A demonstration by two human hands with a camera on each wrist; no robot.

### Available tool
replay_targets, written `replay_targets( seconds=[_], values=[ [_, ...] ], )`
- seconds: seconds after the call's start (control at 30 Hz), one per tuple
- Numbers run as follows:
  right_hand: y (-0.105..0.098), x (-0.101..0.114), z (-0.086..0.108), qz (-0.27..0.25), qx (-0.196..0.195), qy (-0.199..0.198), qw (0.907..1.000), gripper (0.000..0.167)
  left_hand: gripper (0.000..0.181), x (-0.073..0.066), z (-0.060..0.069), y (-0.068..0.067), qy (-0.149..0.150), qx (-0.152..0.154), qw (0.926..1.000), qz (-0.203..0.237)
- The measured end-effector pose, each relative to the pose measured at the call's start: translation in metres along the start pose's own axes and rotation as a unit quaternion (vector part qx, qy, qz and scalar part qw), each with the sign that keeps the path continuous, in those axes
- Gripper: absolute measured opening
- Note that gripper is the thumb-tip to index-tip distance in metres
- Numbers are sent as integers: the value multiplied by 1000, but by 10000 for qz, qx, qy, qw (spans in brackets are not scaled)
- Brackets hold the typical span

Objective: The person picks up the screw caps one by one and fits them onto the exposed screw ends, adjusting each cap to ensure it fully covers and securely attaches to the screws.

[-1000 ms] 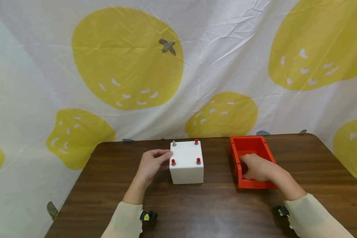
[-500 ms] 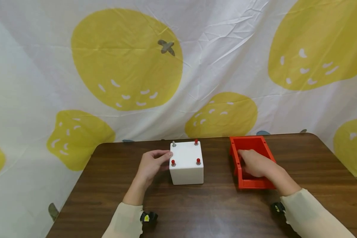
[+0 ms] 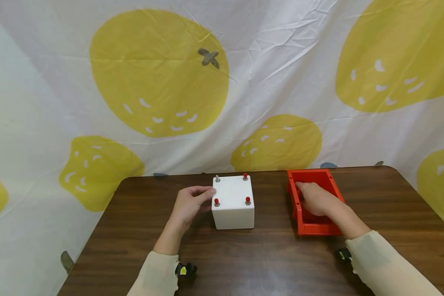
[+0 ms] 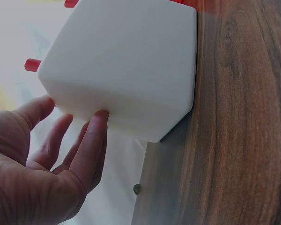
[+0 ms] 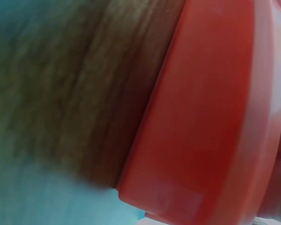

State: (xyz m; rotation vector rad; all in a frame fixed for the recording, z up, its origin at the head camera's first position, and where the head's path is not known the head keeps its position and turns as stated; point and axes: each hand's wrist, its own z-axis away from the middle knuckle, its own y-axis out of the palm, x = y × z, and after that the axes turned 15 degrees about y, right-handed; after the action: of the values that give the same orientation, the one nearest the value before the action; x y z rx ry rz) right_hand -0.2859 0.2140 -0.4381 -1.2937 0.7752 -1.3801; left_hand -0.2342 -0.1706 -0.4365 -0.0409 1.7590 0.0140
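A white block [image 3: 232, 193] stands on the table, with a stud at each top corner. Red caps [image 3: 248, 200] cover three studs; the back left stud [image 3: 217, 179] is bare metal. My left hand [image 3: 190, 203] rests against the block's left side, thumb at the top edge. In the left wrist view, its fingertips [image 4: 101, 114] touch the side and the fingers bend only slightly. My right hand [image 3: 316, 198] reaches down into a red bin [image 3: 320, 229]; its fingers are hidden there, and I cannot see whether they hold anything. The bin's outer wall [image 5: 192, 122] fills most of the right wrist view.
Brown wood-grain table [image 3: 266, 263] lies under everything, with rounded back corners. Behind its far edge hangs a white cloth [image 3: 266, 78] with yellow fruit prints. The bin stands right of the block, with a strip of tabletop between them.
My right hand has shifted a little deeper toward the back left of the red bin. The left hand and the white block stay in place.
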Motion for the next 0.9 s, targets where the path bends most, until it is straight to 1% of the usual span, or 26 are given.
replay_targets(
  seconds=[0.13, 0.4, 0.6, 0.73, 0.8, 0.9],
  values=[
    [1, -3, -2, -100, -73, -90, 9999, 34, 26, -1, 0, 0, 5, -3, 10000, 7],
    [0, -1, -4, -14, -8, 80, 10000, 35, 26, -2, 1, 0, -5, 8, 10000, 43],
    [1, -2, -3, -144, -84, -30, 9999, 34, 26, -1, 0, 0, 12, 14, 10000, 42],
    [1, -3, -2, -189, -154, -94, 9997, 36, 28, 0, -1, -1, 15, 20, 10000, -44],
    [1, -3, -2, -194, -187, -120, 9996, 35, 29, 1, -1, -1, 8, 14, 9999, -109],
    [1, -3, -3, -223, -201, -165, 9994, 28, 31, 1, 0, -1, -10, 3, 9998, -181]
  ],
)
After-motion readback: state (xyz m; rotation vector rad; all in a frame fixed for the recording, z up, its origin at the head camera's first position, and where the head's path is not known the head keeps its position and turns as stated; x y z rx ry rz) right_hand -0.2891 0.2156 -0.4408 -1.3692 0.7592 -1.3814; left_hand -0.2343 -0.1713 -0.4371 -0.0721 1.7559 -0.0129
